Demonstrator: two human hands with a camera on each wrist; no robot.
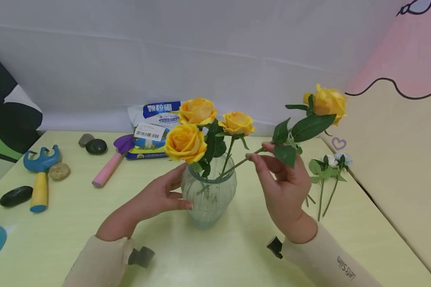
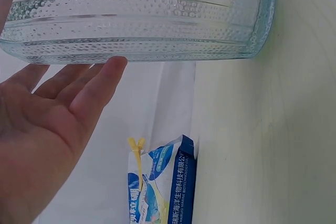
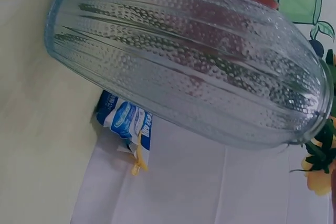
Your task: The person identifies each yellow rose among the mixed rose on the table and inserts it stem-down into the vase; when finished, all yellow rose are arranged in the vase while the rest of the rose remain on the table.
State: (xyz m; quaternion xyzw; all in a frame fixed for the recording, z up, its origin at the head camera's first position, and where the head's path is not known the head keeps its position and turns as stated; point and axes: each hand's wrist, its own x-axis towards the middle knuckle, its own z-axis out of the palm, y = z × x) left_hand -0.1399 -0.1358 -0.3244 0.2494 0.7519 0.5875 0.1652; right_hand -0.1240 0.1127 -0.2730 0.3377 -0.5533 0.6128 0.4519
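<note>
A clear ribbed glass vase (image 1: 210,201) stands on the table, with three yellow roses (image 1: 185,143) in it. My left hand (image 1: 158,199) holds the vase's left side, thumb in front and fingers behind. In the left wrist view that hand (image 2: 58,103) lies against the textured glass (image 2: 136,24). Right of the vase, my right hand (image 1: 287,187) pinches the stem of another yellow rose (image 1: 327,104) between thumb and fingers. This rose tilts right, and its stem's lower end reaches into the vase's mouth. The right wrist view shows mostly the vase (image 3: 184,61).
On the right lie a white flower (image 1: 330,160) and a pale blue flower (image 1: 343,158). Behind the vase leans a blue-and-white bag (image 1: 149,135). To the left are a purple-and-pink trowel (image 1: 111,165), a toy rake (image 1: 41,179) and several stones (image 1: 96,146).
</note>
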